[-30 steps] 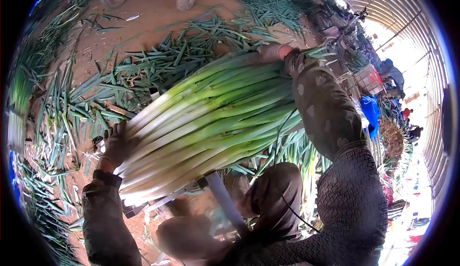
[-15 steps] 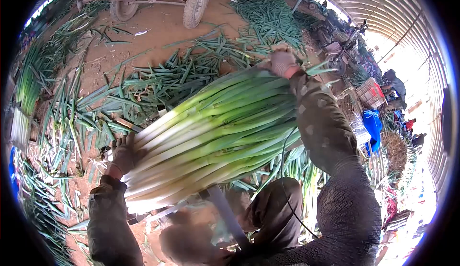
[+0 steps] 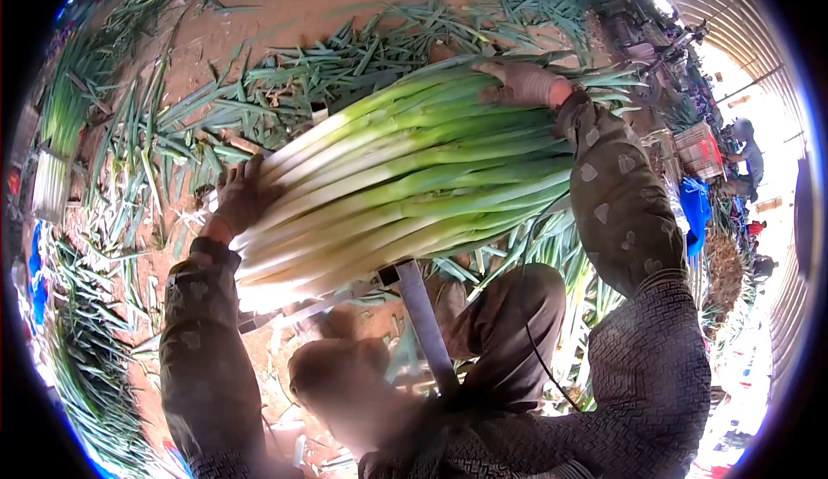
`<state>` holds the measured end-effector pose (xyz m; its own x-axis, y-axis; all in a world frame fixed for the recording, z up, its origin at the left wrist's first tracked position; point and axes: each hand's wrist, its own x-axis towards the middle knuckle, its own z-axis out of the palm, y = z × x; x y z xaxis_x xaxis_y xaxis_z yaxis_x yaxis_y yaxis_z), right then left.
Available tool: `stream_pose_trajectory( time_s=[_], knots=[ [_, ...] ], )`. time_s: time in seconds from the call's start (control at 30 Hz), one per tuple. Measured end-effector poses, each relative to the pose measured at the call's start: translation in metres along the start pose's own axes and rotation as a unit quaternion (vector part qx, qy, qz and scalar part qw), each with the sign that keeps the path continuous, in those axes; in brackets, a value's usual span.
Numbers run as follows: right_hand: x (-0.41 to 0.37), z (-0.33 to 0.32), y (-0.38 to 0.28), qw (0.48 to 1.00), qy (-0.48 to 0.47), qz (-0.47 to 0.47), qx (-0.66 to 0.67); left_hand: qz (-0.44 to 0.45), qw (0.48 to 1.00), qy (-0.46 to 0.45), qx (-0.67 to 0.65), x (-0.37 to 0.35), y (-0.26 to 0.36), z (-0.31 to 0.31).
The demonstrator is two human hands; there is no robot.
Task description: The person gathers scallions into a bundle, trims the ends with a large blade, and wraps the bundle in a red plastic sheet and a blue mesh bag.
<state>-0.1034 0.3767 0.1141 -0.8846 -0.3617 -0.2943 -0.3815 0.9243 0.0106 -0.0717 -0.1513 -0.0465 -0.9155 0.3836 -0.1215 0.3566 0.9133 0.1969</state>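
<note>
A large bundle of long green onions [image 3: 388,173] lies in front of me, white ends at the left and green leaves at the right. My left hand [image 3: 240,199], gloved, presses against the upper white ends with its fingers spread. At the upper right, my right hand [image 3: 522,84], also gloved, rests on the green leaves, fingers stretched toward the left. Beneath the bundle, part of a metal frame [image 3: 423,315] shows. Neither hand is wrapped round a stalk.
Loose green leaves [image 3: 328,69] cover the ground beyond the bundle. Another onion bundle [image 3: 53,177] stands at the far left. At the right are a crate [image 3: 699,151], a blue cloth [image 3: 694,212] and a person [image 3: 749,156]. My knee [image 3: 526,306] is below the bundle.
The view has shifted, and the cart at the top is nearly out of frame. My right hand has moved from the bundle's upper edge onto the leaves and looks flatter. My left hand stays at the white ends.
</note>
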Motion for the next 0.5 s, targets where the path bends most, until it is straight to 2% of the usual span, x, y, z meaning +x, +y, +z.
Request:
stream_pose_trajectory(
  time_s=[0.07, 0.17, 0.23, 0.27, 0.3, 0.37, 0.43, 0.5],
  knots=[
    [0.012, 0.013, 0.006, 1.0, -0.001, 0.005, 0.011, -0.002, 1.0, -0.013, -0.015, 0.0, 0.001, -0.002],
    [0.025, 0.011, 0.007, 0.998, -0.013, 0.036, -0.045, -0.005, 0.999, -0.024, -0.043, 0.005, -0.005, -0.001],
    [0.022, 0.011, 0.006, 0.996, 0.002, 0.052, -0.074, -0.039, 0.998, -0.047, -0.021, 0.002, 0.014, -0.023],
    [0.021, 0.015, 0.009, 0.995, 0.018, 0.047, -0.084, -0.035, 0.997, -0.055, 0.036, 0.001, 0.03, -0.037],
    [0.019, 0.017, 0.012, 0.994, 0.032, 0.044, -0.093, 0.037, 0.999, 0.01, 0.008, -0.001, 0.04, -0.036],
    [0.016, 0.015, 0.006, 0.996, 0.011, 0.061, -0.067, 0.127, 0.973, 0.028, -0.192, -0.001, 0.06, -0.01],
    [0.016, 0.003, -0.006, 0.992, -0.013, 0.081, -0.092, 0.039, 0.997, 0.064, 0.025, -0.025, 0.107, -0.009],
    [0.007, -0.009, -0.026, 0.979, -0.044, 0.112, -0.165, 0.042, 0.998, 0.047, 0.0, -0.018, 0.103, -0.005]
  ],
)
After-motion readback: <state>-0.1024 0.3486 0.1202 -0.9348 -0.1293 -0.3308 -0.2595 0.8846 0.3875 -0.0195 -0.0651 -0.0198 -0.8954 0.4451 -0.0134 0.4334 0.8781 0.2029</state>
